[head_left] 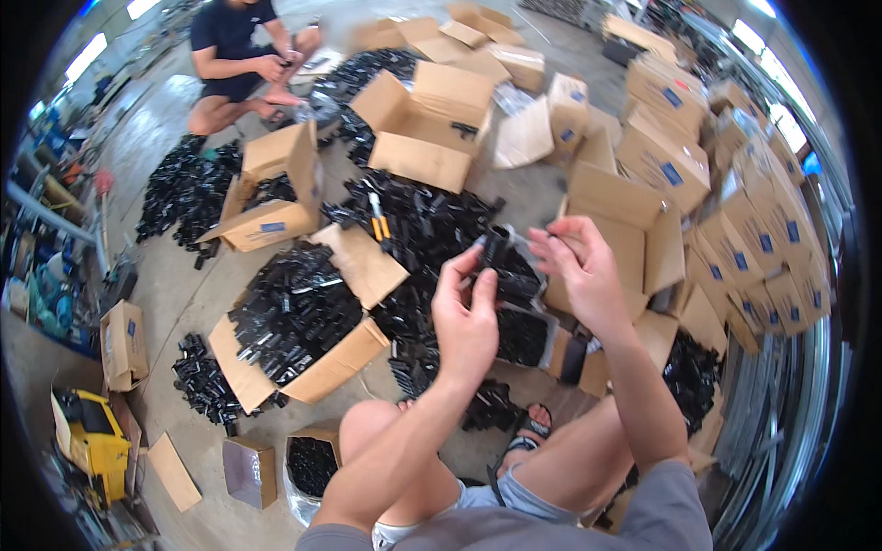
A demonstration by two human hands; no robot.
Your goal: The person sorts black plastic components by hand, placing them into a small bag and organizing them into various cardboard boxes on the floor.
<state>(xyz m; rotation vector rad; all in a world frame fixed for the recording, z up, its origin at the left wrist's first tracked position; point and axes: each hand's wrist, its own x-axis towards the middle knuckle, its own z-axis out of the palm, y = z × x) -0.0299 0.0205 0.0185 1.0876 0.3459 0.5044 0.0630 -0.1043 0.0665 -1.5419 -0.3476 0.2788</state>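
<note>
My left hand grips a small black plastic part held up in front of me. My right hand pinches a thin clear plastic bag right next to that part, fingers curled on its edge. Below both hands lies a big pile of the same black parts on the concrete floor. An open cardboard box full of black parts sits to my lower left. My bare knees and sandalled feet show at the bottom.
Another person squats at the far left handling parts beside more black piles. Open boxes are scattered ahead; closed stacked boxes line the right. Orange-handled pliers lie on the pile. A yellow machine stands lower left.
</note>
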